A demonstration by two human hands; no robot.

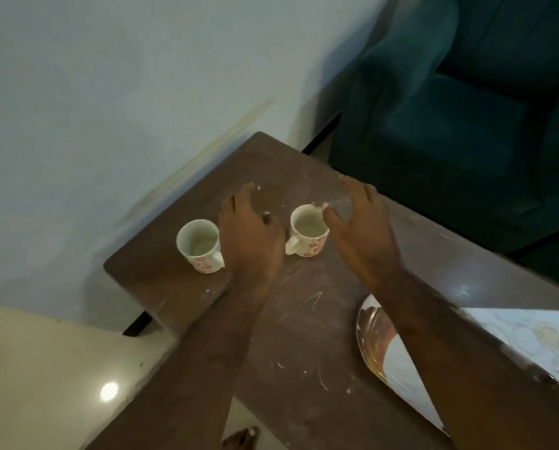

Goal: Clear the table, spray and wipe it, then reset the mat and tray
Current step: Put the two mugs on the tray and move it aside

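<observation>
Tray (370, 349) and patterned mat (531, 336) are seen at the smeared table's (304, 326) near right edge. Toward its far end, left cup (200, 246) and right cup (307, 230) are set upright. Left hand (252, 232) is held between them, loosely curled, nothing gripped. Right hand (361, 228) is spread, thumb at the right cup's rim; contact cannot be told.

Both bare forearms (206, 336) extend forward side by side, palms turned down. The left hand (250, 235) has its fingers (245, 193) loosely curved and spread, thumb on the right side. The right hand (364, 232), just right of the left fingers, holds its fingers nearly straight and slightly apart, thumb angled out leftward.
</observation>
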